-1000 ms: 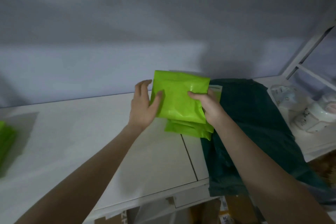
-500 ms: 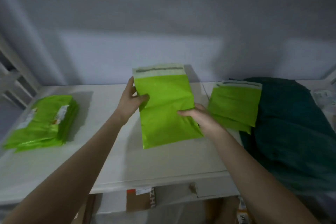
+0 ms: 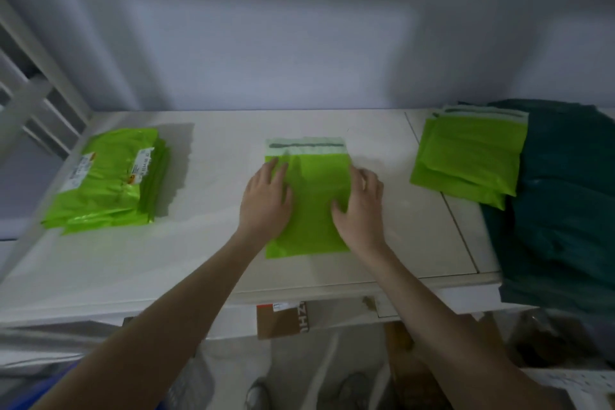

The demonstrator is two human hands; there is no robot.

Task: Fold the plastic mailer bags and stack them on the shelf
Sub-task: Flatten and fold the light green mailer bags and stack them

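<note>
Step in hand: flattening one mailer bag [image 3: 307, 200] at the centre of the worktop [image 3: 206, 263]. My left hand [image 3: 264, 201] and right hand [image 3: 361, 206] press it, fingers spread, apparently flat. Next: fold it, then carry it to the folded stack [image 3: 109, 176].

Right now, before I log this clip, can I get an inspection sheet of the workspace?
Surface: white shelf top, seam line at right.
Job's things: one green mailer bag lying flat in the middle, unfolded, seal strip at far end; pile of labelled green bags at left; smaller pile of green bags at right.
Clutter: dark green cloth at right, partly under the right pile.
Hands: left hand and right hand rest on the middle bag's side edges.
Cables: nothing seen.
Surroundings: grey wall, white frame at left, cardboard box below.
</note>
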